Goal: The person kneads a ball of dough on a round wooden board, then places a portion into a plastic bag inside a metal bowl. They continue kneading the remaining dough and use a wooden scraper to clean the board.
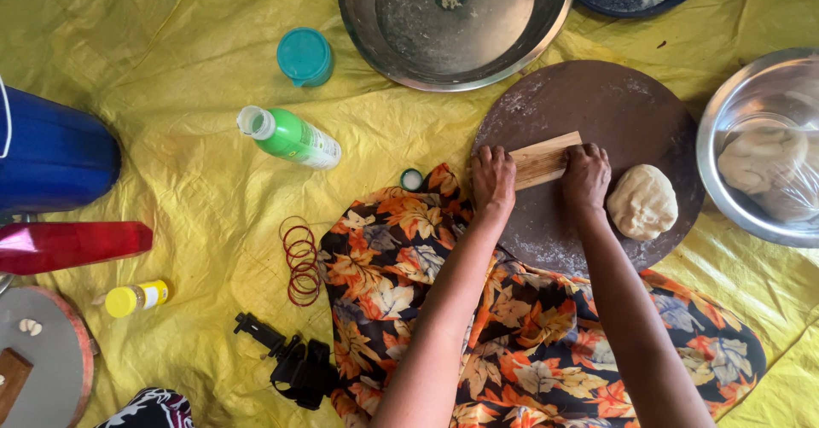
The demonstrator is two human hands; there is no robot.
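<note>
You are pressing your left hand (493,176) and right hand (585,178), both closed on the wooden block (540,161), while risking nudging the dough ball (641,202) off the round board (597,112).

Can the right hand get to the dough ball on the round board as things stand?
Probably yes: the right hand rests on the wooden block, and the dough ball lies just beside it on the round board, with nothing between.

Crinkled yellow tarp (171,61) underfoot, daylit
</note>
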